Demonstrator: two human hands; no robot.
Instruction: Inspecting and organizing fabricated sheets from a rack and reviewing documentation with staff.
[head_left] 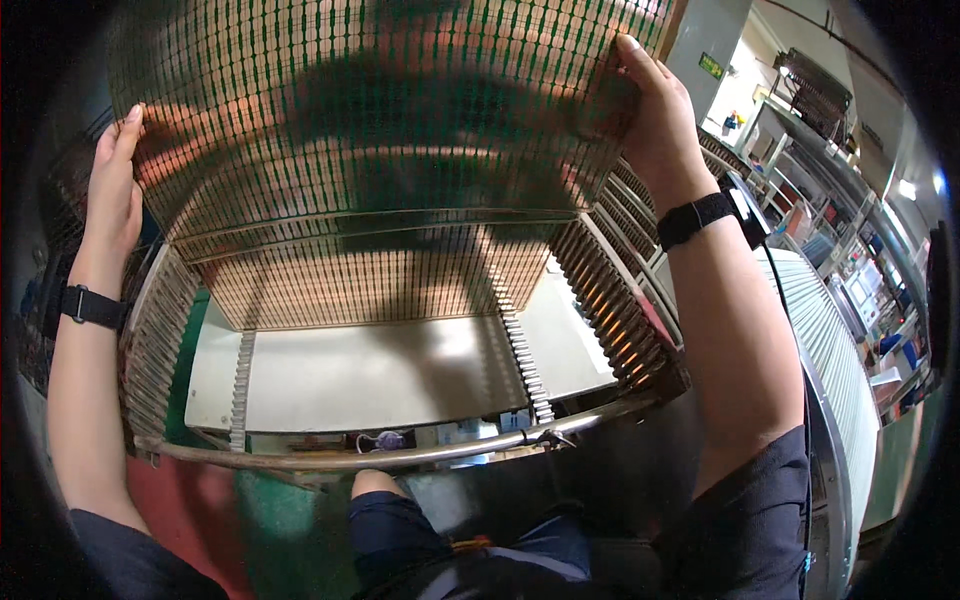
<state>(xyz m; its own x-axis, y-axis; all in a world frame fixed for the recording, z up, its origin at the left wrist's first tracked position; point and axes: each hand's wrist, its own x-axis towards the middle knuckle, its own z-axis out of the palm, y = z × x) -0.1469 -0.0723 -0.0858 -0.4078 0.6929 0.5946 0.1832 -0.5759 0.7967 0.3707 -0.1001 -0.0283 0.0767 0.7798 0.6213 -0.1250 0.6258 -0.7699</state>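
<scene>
My left hand (116,185) and my right hand (662,120) grip a large, shiny circuit board panel (400,110) by its left and right edges. Thumbs lie on the near face; most other fingers are hidden behind it. Copper and green grid lines cover the panel, and it is tilted above a metal rack. Its lower edge is near the rack's slotted sides; whether it sits in the slots I cannot tell. Below it, a similar panel (370,290) stands toward the back of the rack, its upper part covered by the held one.
A curved metal rail (390,460) crosses the rack's front, with ribbed side walls (612,300) and toothed strips (518,350) behind it. A pale board (370,375) lies under the strips. To the right are a white ribbed surface (825,330) and cluttered shelves (800,190).
</scene>
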